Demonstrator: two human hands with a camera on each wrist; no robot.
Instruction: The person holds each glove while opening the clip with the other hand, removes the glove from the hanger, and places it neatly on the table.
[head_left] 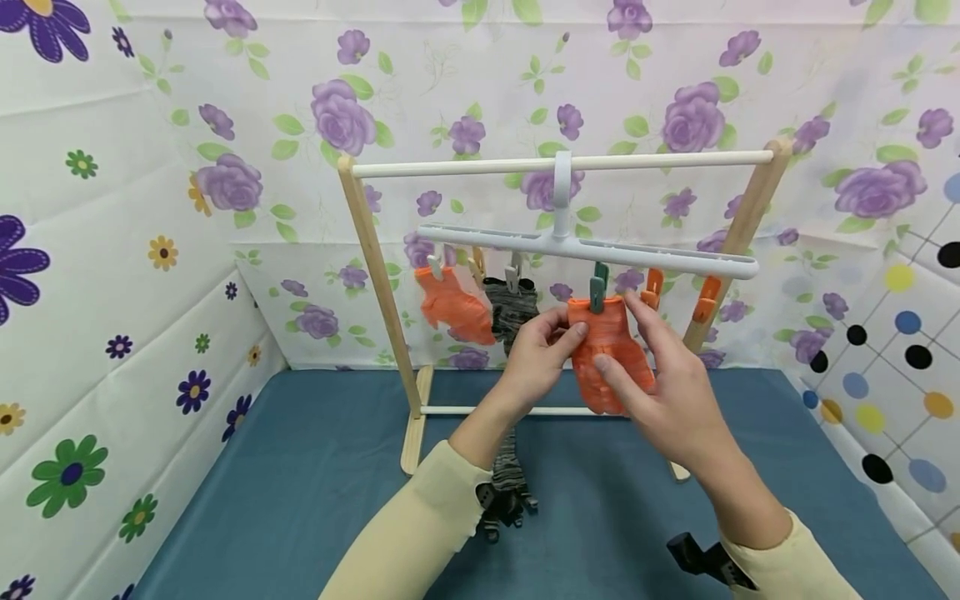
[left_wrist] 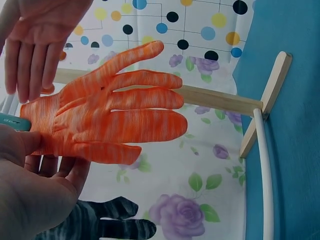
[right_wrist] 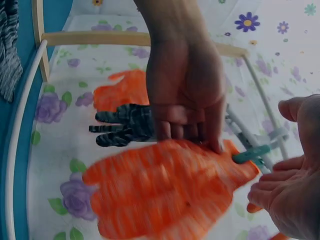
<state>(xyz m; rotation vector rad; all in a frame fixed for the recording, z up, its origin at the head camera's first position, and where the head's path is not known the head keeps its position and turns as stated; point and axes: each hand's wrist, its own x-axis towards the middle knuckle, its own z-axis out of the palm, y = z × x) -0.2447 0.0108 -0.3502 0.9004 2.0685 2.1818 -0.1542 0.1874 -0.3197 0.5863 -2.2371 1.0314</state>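
From where I stand, the wooden stand's left post (head_left: 382,292) rises to the left of the white hanger (head_left: 561,243), which hooks over the pale rail (head_left: 465,167) above it. Under the hanger's left end, a small white clip (head_left: 435,265) holds one orange glove (head_left: 453,304); next along it come a yellowish clip (head_left: 477,265) and a grey clip (head_left: 513,273) with a dark striped glove (head_left: 512,307) hanging below. Farther beneath the hanger, another striped piece (head_left: 508,467) lies on the blue cloth (head_left: 337,500). Just right of the hanger's hook and below its bar, the left hand (head_left: 536,354) pinches the cuff edge of a second orange glove (head_left: 609,332), thumb in front and fingers behind. That glove hangs from the hanger by a green clip (head_left: 597,294), its fingers pointing down. On its other side, under the hanger's right half, the right hand (head_left: 675,392) is held with fingers straight, not closed round anything, near the cuff. Two orange clips (head_left: 652,288) hang toward the hanger's right end, by the right post (head_left: 738,225).
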